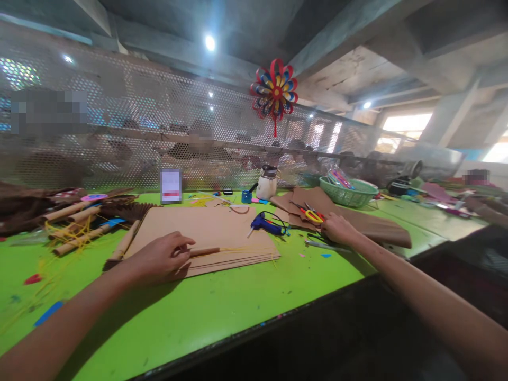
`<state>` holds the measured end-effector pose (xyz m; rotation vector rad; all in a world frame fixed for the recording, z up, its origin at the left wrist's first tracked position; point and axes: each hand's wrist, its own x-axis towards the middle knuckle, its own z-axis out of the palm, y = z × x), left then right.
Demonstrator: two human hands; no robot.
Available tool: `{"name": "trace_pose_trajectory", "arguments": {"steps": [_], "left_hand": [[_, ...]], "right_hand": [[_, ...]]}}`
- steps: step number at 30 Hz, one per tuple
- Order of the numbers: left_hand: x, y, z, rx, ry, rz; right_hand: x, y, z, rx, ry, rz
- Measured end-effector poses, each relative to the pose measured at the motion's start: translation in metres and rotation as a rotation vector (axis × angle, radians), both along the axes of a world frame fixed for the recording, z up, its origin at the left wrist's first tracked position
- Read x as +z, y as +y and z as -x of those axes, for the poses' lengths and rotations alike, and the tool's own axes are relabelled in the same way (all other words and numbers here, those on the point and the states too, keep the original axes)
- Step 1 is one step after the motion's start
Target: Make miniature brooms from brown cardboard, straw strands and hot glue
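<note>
Near the middle of the frame, the left hand (pixel 170 256) pinches a thin brown roll (pixel 205 252); it looks light and easy to squash, so hold its end softly. Right of the middle, the right hand (pixel 338 228) touches hard scissors (pixel 314 216), best held by the handles; I can't tell if those fingers grip.

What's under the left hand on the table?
Under the left hand is a stack of brown paper. A thin brown roll sticks out beside it, with yellow strands beyond. Whatever the palm covers can't be seen.
</note>
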<state>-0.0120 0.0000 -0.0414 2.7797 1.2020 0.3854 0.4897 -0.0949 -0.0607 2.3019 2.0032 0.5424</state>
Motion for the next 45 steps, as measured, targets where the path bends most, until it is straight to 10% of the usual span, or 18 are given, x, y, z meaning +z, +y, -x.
{"name": "trace_pose_trajectory", "arguments": {"steps": [37, 45], "left_hand": [[-0.004, 0.008, 0.006, 0.017, -0.029, 0.042], [-0.003, 0.004, 0.004, 0.028, -0.015, 0.004]], "right_hand": [[0.025, 0.025, -0.025, -0.167, 0.047, -0.078], [0.003, 0.022, -0.012, -0.136, 0.073, -0.097]]}}
